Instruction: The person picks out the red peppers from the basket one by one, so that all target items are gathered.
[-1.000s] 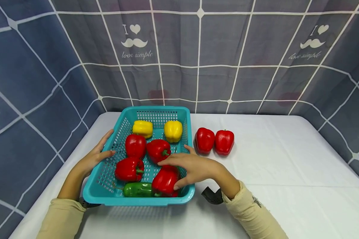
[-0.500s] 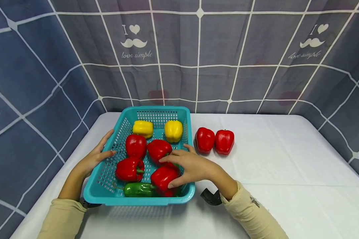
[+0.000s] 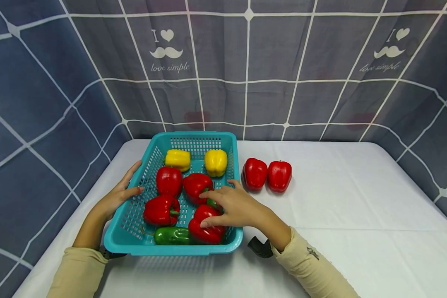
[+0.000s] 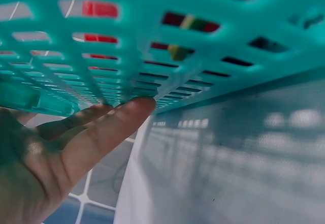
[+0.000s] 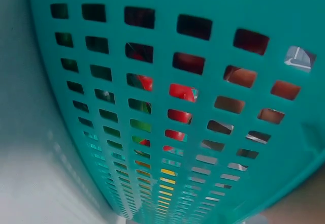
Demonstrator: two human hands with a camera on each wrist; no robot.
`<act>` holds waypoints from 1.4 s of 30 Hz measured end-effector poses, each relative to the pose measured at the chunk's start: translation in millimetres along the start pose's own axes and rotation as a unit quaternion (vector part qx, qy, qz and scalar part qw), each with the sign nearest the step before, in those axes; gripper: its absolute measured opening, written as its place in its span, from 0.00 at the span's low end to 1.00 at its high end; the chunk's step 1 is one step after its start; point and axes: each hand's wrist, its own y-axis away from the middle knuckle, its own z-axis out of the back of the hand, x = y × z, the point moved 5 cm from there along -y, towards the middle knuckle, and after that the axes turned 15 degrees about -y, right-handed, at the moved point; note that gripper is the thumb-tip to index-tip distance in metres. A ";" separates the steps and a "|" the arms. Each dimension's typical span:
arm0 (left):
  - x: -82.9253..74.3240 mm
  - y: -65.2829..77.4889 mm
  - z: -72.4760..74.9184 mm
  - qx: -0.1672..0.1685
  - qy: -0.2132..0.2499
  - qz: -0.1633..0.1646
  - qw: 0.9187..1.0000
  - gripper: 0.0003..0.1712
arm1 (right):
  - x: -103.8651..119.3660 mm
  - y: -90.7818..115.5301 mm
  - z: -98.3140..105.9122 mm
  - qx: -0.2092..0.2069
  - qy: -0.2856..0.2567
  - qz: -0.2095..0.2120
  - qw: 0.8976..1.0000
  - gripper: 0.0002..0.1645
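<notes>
A turquoise perforated basket (image 3: 167, 250) stands on the white table. Inside are several red bell peppers, a yellow bell pepper (image 3: 215, 163), another yellow one (image 3: 178, 159) and a long green pepper (image 3: 173, 236). My left hand (image 3: 115, 200) rests against the basket's left side; in the left wrist view, its straight fingers (image 4: 101, 137) lie along the outer wall. My right hand (image 3: 234, 207) is over the right side, its thumb at the front red bell pepper (image 3: 207, 231) and its index finger by another red bell pepper (image 3: 197, 187). Something green (image 3: 213, 203) shows between thumb and index finger.
Two more red bell peppers (image 3: 255, 174) (image 3: 279, 176) sit side by side on the white tablecloth, right of the basket. Behind and beside the table hangs a grey-blue checked cloth (image 3: 275, 54). In the right wrist view the basket wall (image 5: 203, 97) hides most contents.
The front red bell pepper has turned and settled lower in the basket's front right corner. My right thumb has shifted up and left, off its lower side. My left hand stays in place.
</notes>
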 end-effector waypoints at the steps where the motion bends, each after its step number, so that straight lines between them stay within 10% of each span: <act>1: 0.3 0.1 -0.1 0.000 0.000 0.001 1.000 0.45 | 0.1 0.0 -0.1 0.003 0.000 0.002 1.000 0.39; 17: 1.2 -0.8 0.2 -0.002 -0.004 0.003 1.000 0.45 | -0.2 -0.5 0.1 0.028 -0.033 0.042 0.998 0.26; 42: 1.5 -0.6 0.2 -0.003 0.000 0.013 1.000 0.45 | -1.8 0.3 5.5 0.178 -0.047 0.004 0.983 0.52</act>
